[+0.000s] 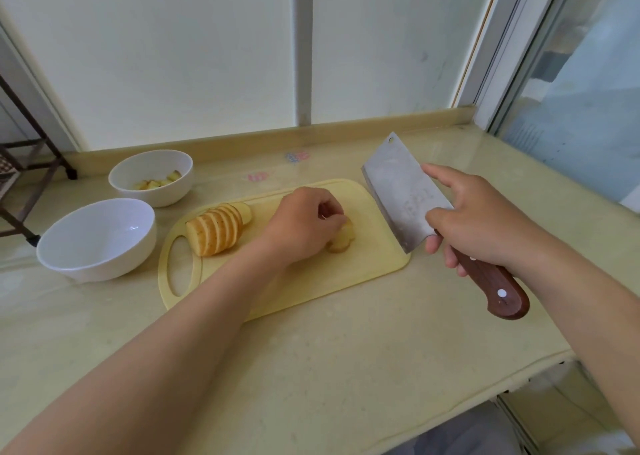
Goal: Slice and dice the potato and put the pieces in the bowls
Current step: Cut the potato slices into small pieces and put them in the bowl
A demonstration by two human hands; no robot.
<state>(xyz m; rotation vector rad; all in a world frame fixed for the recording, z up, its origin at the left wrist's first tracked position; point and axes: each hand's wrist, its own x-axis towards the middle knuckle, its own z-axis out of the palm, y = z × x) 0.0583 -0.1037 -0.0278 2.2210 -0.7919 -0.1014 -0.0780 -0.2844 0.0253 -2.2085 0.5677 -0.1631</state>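
Note:
A yellow cutting board (pixel 311 281) lies on the counter. A fanned row of potato slices (pixel 216 229) sits on its left part. My left hand (pixel 304 222) has its fingers curled onto a small stack of potato slices (pixel 343 240) near the board's middle. To the right, my right hand (pixel 485 219) grips the cleaver (pixel 405 191) by its wooden handle, index finger laid along the blade; the blade is raised over the board's right edge. Two white bowls stand left of the board: the near bowl (pixel 69 260) looks empty, the far bowl (pixel 124 174) holds several potato pieces.
A raised lip runs along the back of the counter under the window panels (pixel 301 132). A dark metal rack (pixel 24 163) stands at the far left. The counter's front edge (pixel 485 395) drops off at the lower right, next to a glass door.

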